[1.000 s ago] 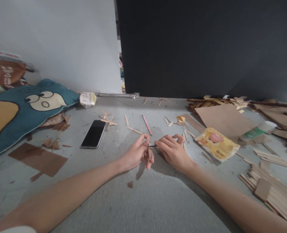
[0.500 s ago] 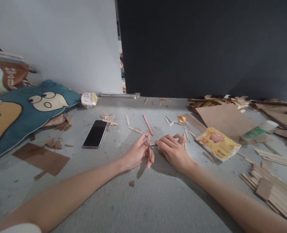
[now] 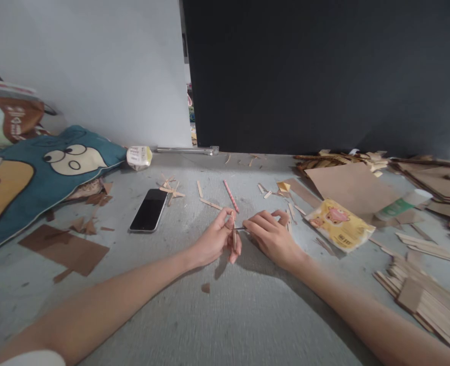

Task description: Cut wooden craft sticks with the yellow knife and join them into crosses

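Observation:
Both my hands rest on the grey tabletop near its middle. My left hand is closed, pinching a small wooden stick upright between thumb and fingers. My right hand is closed around a thin dark tool, whose tip touches the stick. A pink pencil lies just beyond the hands.
A black phone lies left of the hands, with brown cardboard scraps and a teal cartoon cushion farther left. A yellow packet, a cardboard sheet, a green-labelled bottle and stacked wooden sticks crowd the right.

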Demonstrator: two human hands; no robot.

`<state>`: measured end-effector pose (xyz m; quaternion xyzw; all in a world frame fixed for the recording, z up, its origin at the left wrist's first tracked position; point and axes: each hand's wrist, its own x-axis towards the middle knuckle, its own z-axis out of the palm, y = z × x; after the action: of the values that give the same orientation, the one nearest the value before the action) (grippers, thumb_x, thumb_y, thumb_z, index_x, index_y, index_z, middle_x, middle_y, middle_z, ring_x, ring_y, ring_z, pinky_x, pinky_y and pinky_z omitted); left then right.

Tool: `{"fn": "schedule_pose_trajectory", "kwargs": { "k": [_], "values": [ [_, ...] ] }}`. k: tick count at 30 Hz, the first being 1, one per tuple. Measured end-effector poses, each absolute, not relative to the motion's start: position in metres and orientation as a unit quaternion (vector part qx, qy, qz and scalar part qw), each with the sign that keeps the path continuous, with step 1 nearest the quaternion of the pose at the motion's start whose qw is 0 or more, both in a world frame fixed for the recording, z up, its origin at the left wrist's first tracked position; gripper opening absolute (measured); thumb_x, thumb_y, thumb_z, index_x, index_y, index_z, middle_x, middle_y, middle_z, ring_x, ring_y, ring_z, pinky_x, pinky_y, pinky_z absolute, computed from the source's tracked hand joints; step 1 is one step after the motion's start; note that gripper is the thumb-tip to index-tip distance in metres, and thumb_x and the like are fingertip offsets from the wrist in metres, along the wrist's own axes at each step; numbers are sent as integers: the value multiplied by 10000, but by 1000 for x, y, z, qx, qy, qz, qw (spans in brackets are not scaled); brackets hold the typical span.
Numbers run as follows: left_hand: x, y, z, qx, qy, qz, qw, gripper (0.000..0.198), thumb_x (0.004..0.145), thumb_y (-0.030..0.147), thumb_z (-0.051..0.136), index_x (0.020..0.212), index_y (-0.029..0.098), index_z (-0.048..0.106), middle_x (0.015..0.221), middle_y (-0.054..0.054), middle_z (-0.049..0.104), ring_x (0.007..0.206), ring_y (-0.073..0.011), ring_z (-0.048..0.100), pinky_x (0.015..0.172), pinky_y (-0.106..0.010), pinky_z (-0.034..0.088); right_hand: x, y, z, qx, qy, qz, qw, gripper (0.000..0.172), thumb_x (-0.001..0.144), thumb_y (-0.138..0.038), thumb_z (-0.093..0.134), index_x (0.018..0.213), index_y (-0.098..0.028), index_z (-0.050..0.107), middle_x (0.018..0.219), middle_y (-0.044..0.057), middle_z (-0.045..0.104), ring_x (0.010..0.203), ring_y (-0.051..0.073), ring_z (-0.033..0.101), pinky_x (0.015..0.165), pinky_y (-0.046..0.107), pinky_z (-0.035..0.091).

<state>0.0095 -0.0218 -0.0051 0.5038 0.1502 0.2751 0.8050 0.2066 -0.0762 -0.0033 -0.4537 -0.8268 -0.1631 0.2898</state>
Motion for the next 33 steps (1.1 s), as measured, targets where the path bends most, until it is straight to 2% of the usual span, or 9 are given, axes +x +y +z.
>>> {"fn": "schedule_pose_trajectory", "kwargs": {
  "k": [8,18,24,33],
  "values": [
    [10,-23,-3,510,157,272,801,375,1026,618,504,1066,263,392,534,48,674,301,-140,531,353,-160,374,206,-78,-2,-451,-829,-151,295,245,1055,-88,433,1048,-225,636,906,31,741,914,207,636,894,387,251],
    [11,-23,-2,514,170,268,797,403,1024,641,490,1069,260,366,524,66,653,289,-136,520,348,-170,385,207,-78,-3,-453,-826,-158,295,233,1038,-76,463,1057,-217,646,921,29,741,919,204,633,904,387,251],
    [11,-22,-4,513,161,266,800,399,1024,645,482,1088,274,348,533,60,666,308,-156,550,345,-187,437,210,-78,-4,-444,-826,-165,306,237,1047,-67,445,1053,-209,634,901,26,740,895,196,628,887,380,258],
    [10,-23,-2,513,173,269,797,411,1019,660,476,1090,274,355,517,54,666,303,-154,550,346,-172,426,207,-76,-3,-434,-828,-167,313,239,1066,-86,424,1043,-202,632,893,28,734,874,192,623,874,378,263]
  ]
}}
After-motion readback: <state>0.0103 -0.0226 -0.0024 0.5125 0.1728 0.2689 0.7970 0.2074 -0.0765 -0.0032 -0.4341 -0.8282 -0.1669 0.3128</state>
